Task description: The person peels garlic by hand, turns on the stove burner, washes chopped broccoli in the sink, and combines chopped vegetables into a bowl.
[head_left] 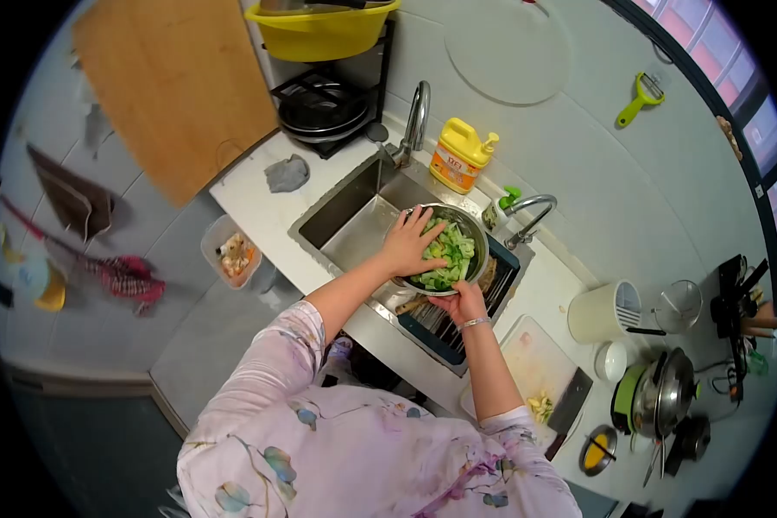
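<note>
A round metal bowl (483,250) of chopped green vegetables (451,252) is held over the right side of the sink (347,226), above a dark-framed rack (502,274). My left hand (408,245) lies across the bowl's left side, fingers spread, with fingertips on the greens. At the near edge, my right hand (463,302) grips the rim, thumb on the rim and the other fingers underneath, mostly hidden. A bracelet circles the right wrist.
Behind the sink stand a faucet (417,116), a yellow detergent jug (460,155) and a smaller curved tap (533,205). To the right lie a cutting board (527,358) and a cleaver (570,401). A scrap bin (231,252) sits left of the counter.
</note>
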Demonstrator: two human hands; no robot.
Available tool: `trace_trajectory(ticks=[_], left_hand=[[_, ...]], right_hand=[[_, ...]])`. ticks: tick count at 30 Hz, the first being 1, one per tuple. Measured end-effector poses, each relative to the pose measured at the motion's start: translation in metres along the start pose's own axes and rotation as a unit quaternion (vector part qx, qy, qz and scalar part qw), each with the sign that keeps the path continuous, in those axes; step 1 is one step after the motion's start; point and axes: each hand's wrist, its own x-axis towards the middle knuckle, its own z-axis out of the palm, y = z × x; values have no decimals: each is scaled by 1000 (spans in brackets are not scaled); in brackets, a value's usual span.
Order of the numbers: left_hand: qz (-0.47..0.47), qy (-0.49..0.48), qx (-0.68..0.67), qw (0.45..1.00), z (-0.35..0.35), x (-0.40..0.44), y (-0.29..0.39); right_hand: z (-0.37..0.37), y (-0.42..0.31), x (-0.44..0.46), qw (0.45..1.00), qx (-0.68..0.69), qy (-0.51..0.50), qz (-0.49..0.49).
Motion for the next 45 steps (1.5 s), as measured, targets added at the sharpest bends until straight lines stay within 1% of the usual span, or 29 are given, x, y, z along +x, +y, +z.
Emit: trace_trajectory(ticks=[3, 5, 7, 16, 22, 27, 31, 33, 34, 36, 40, 42, 43, 45], left_hand=[[48, -4, -36, 998, 1, 11, -30], [63, -7, -51, 997, 6, 18, -47], [74, -11, -65, 995, 10, 22, -58], [82, -18, -133, 988, 17, 34, -87], [66, -8, -165, 984, 20, 40, -89], [35, 6, -232, 972, 25, 43, -84], [19, 17, -258, 966, 28, 45, -79], [-7, 22, -306, 952, 25, 45, -75], [-7, 22, -308, 951, 27, 45, -74], [-22, 46, -335, 941, 31, 45, -71], [-37, 77, -377, 922, 38, 45, -65], [-41, 114, -417, 901, 37, 45, -63], [-43, 114, -420, 900, 36, 44, -63], [-33, 147, -421, 895, 35, 45, -62]], right_hand=[[21, 2, 21, 999, 12, 39, -10], [36, 3, 28, 998, 24, 58, -17], [48, 4, 33, 995, 16, 101, -20], [72, 0, 54, 988, -11, 149, -27], [77, -8, 60, 985, -33, 165, -32], [85, -22, 58, 983, -59, 171, -36], [96, -33, 56, 974, -102, 199, -46], [95, -37, 56, 965, -136, 221, -34], [97, -38, 56, 965, -138, 223, -33], [103, -40, 54, 952, -188, 236, -55], [104, -40, 56, 938, -237, 237, -84], [107, -39, 55, 923, -279, 238, -119], [107, -39, 54, 922, -280, 239, -117], [107, -41, 52, 906, -317, 252, -120]])
